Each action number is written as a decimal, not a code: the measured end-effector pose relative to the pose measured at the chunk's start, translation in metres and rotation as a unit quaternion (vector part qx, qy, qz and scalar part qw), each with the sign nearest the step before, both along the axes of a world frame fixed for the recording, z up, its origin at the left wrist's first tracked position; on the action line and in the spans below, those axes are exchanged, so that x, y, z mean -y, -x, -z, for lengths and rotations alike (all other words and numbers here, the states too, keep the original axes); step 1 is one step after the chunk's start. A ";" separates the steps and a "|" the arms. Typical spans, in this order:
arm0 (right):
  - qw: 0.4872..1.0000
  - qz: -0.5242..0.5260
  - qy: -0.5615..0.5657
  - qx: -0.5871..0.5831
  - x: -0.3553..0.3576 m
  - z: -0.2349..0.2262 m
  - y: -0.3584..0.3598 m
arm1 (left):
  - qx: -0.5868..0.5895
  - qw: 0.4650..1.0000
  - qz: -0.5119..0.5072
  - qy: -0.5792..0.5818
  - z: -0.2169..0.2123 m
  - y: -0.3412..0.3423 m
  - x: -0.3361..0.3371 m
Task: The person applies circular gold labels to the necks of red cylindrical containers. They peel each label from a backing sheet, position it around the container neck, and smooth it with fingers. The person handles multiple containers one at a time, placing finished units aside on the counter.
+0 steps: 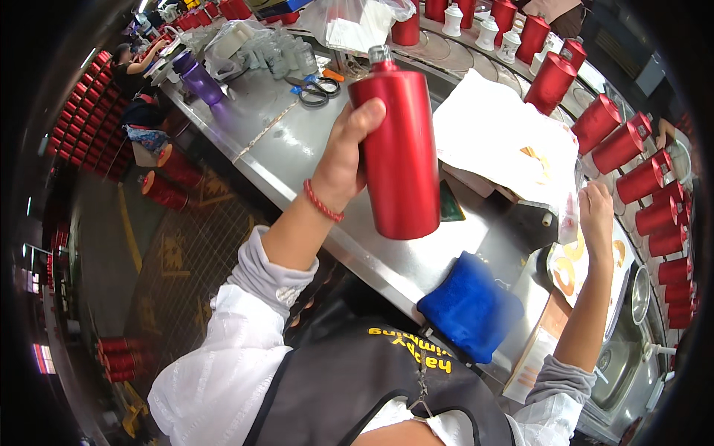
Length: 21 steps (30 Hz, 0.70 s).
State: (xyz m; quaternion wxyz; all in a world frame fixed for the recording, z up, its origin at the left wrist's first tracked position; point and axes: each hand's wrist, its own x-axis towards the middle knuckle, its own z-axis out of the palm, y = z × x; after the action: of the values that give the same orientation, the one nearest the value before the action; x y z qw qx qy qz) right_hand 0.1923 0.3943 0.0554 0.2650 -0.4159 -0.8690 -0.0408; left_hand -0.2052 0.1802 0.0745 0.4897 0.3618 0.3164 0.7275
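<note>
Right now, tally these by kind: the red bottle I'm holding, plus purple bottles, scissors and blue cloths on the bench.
Red bottle in your left hand: 1
Purple bottle: 1
Black scissors, pair: 1
Blue cloth: 1
Total: 4

Worktable (271, 141): a long, shiny metal bench running diagonally from upper left to lower right, with bright reflections on its top.
Conveyor (439, 58): a grey track marked with round outlines, curving across the top and down the right side.
Sink (619, 375): a metal basin at lower right, near the conveyor.
Floor (171, 264): dark, with a grid pattern left of the bench; yellow markings (129, 227) farther left.
Far left: tall, close-set red stacks (83, 123) rising like a wall.
Light: a white strip lamp (143, 6) at upper left; a bright panel (43, 358) at lower left, possibly a window.
</note>
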 end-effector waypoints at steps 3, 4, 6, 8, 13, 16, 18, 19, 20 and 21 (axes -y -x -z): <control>0.999 0.005 0.035 -0.030 0.031 -0.013 0.001 | 0.065 0.998 0.005 0.025 -0.007 -0.001 -0.014; 0.997 -0.003 0.066 -0.047 0.037 -0.015 0.001 | 0.083 0.996 0.001 0.032 -0.004 -0.002 -0.019; 0.989 -0.014 0.126 -0.079 0.049 -0.016 -0.002 | 0.120 0.991 0.025 0.047 0.003 -0.002 -0.025; 0.986 -0.042 0.130 -0.095 0.057 -0.012 -0.005 | 0.166 0.983 0.040 0.061 0.009 -0.004 -0.033; 0.980 -0.040 0.154 -0.121 0.087 -0.018 -0.008 | 0.192 0.973 0.079 0.098 0.001 -0.021 -0.041; 0.978 -0.054 0.154 -0.132 0.103 -0.026 -0.009 | 0.181 0.973 0.123 0.076 -0.001 -0.024 -0.045; 0.976 -0.054 0.158 -0.140 0.112 -0.028 -0.013 | 0.267 0.930 0.249 0.032 -0.005 -0.033 -0.045; 0.976 -0.053 0.156 -0.144 0.116 -0.027 -0.017 | 0.308 0.899 0.310 0.011 -0.007 -0.037 -0.048; 0.976 -0.048 0.155 -0.147 0.120 -0.026 -0.023 | 0.327 0.881 0.341 -0.008 -0.006 -0.043 -0.055; 0.975 -0.056 0.152 -0.150 0.122 -0.025 -0.027 | 0.299 0.899 0.321 -0.007 -0.008 -0.046 -0.060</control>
State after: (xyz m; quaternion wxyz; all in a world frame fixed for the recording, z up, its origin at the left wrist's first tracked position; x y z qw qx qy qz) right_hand 0.2192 0.2718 0.0809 0.3278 -0.4032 -0.8374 0.1695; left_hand -0.1596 0.2400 0.0825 0.7653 0.2127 0.0167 0.6073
